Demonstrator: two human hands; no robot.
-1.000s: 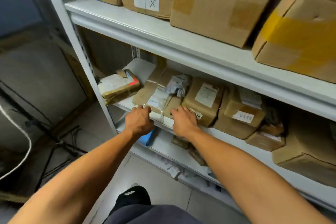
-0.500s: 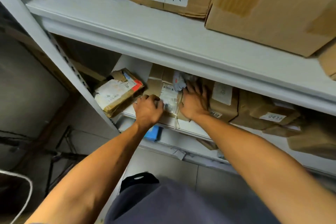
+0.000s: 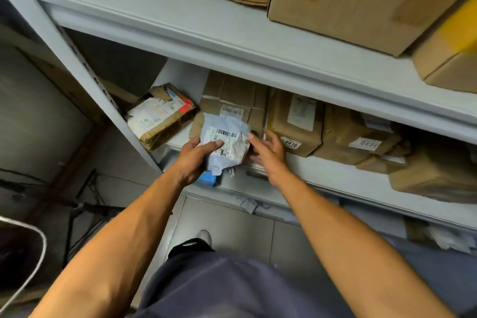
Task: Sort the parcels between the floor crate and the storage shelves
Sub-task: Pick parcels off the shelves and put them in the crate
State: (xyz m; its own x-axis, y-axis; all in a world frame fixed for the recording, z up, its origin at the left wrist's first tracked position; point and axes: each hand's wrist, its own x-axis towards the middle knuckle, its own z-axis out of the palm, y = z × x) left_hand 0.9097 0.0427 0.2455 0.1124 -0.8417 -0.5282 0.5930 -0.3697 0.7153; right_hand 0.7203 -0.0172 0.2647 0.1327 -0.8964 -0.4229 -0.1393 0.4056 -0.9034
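On the middle shelf (image 3: 322, 173) the brown parcels (image 3: 296, 121) sit in their row, and we have just lifted the crumpled white parcel (image 3: 225, 144) off them. Our left hand (image 3: 192, 160) grips it, thumb across the label; our right hand (image 3: 265, 152), fingers spread, has let go (crate unseen). Sorting, we judge, continues.

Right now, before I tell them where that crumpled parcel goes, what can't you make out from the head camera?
- Floor crate: not in the head view; cut off beyond the frame edges.
- Crumpled white parcel: barcode visible, address text too small; the left hand covers its lower left.
- Right hand: fingertips at the parcel's edge; contact unclear.
- Brown parcel labelled 0410: its top is hidden under the upper shelf.
- Next label along: blurred.
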